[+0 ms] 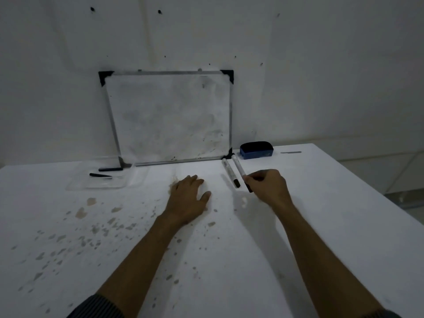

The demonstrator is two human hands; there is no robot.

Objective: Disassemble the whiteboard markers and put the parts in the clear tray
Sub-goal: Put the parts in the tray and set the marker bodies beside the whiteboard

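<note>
2 dark slender parts point(105, 169) are already lying in the clear tray point(75, 185), near the bench's point(321, 214) far left corner. 2 white cylindrical markers with black caps are left by the far edge, side by side. The right marker point(239, 167) is being pinched near its cap by the right hand point(268, 185), its grip closed on the smooth barrel; the left marker point(229, 171) is lying untouched. The left hand point(187, 198) is being rested flat and open on the stained matte bench.
</note>
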